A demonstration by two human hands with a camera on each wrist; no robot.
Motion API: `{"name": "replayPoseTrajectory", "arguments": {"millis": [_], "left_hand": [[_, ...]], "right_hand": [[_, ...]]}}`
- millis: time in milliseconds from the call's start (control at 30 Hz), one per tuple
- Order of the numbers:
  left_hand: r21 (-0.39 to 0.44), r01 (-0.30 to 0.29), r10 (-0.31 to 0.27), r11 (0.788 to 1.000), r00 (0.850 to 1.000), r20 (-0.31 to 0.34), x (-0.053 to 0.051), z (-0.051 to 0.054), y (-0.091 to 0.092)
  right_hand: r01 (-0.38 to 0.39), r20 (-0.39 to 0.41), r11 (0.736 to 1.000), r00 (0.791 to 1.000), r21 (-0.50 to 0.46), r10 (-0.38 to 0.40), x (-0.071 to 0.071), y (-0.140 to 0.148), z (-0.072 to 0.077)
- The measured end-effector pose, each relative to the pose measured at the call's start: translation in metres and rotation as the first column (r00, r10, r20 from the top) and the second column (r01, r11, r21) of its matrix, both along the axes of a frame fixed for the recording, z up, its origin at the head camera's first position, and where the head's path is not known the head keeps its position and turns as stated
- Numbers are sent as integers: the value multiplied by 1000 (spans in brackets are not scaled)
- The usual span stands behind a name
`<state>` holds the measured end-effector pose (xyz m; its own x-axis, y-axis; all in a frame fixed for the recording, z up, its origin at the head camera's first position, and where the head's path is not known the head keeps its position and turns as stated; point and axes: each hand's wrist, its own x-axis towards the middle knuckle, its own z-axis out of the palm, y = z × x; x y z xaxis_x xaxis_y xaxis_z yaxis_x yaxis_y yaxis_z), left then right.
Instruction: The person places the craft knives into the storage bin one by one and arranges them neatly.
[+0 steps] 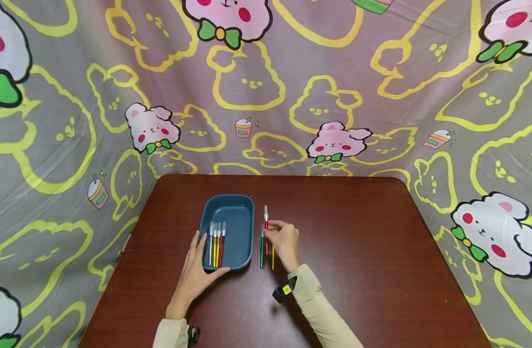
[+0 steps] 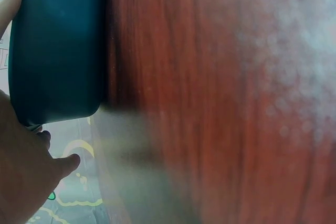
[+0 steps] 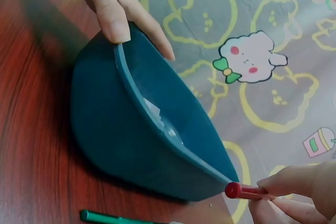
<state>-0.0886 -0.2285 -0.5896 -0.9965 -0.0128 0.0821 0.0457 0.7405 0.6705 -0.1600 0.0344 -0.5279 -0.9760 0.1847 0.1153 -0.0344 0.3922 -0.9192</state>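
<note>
My right hand (image 1: 284,241) pinches a red craft knife (image 1: 266,212) with a clear cap, just right of a blue plastic tray (image 1: 241,227). In the right wrist view the red handle end points at the camera. Beside that hand a green craft knife (image 1: 262,252) and a yellow one (image 1: 273,259), partly covered by the hand, are on the table. My left hand (image 1: 194,275) rests around the tray's near left corner, its fingers extended along the left side and its thumb at the front rim. Inside the tray lie several capped craft knives (image 1: 216,247), silver, yellow and red.
The brown wooden table (image 1: 357,251) extends to the right of the hands. Patterned cloth (image 1: 266,87) hangs behind the table and along both sides.
</note>
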Motion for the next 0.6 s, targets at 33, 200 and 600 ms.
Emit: {"name": "replayPoseTrajectory", "arguments": {"millis": [33, 200, 600], "left_hand": [[-1, 1, -1, 1000, 1000, 2, 0, 0, 0], [0, -1, 1, 1000, 1000, 4, 0, -1, 0], [3, -10, 10, 1000, 1000, 1, 0, -2, 1]], "right_hand": [[-2, -5, 1000, 1000, 1, 2, -1, -2, 0], [-3, 7, 1000, 1000, -9, 3, -3, -9, 4], [-47, 28, 997, 998, -61, 49, -5, -25, 3]]}}
